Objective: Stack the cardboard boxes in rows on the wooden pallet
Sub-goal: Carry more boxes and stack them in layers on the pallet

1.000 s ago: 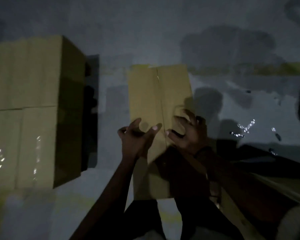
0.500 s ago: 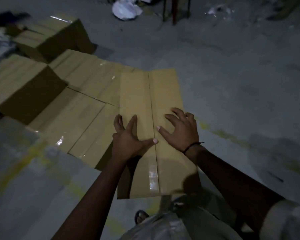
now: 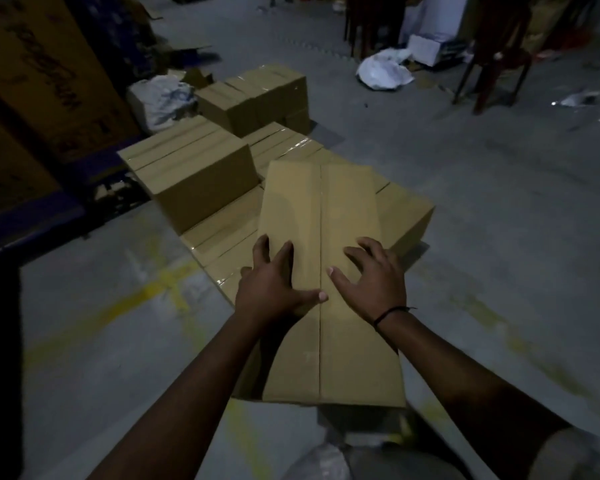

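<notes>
A grey concrete floor [image 3: 499, 237] streaked with yellow paint filled the scene. A tall printed carton [image 3: 39, 81] stood at the far left. In the middle lay a low layer of taped cardboard boxes [image 3: 222, 237] in rows, with one more box [image 3: 194, 178] on its left side. A long cardboard box [image 3: 326, 358] ran near to far, its far end over that layer. The left hand [image 3: 274, 285] and right hand [image 3: 374, 282] pressed on its top, fingers spread and slightly bent, wrapped round nothing. A dark band [image 3: 387, 315] circled the right wrist.
</notes>
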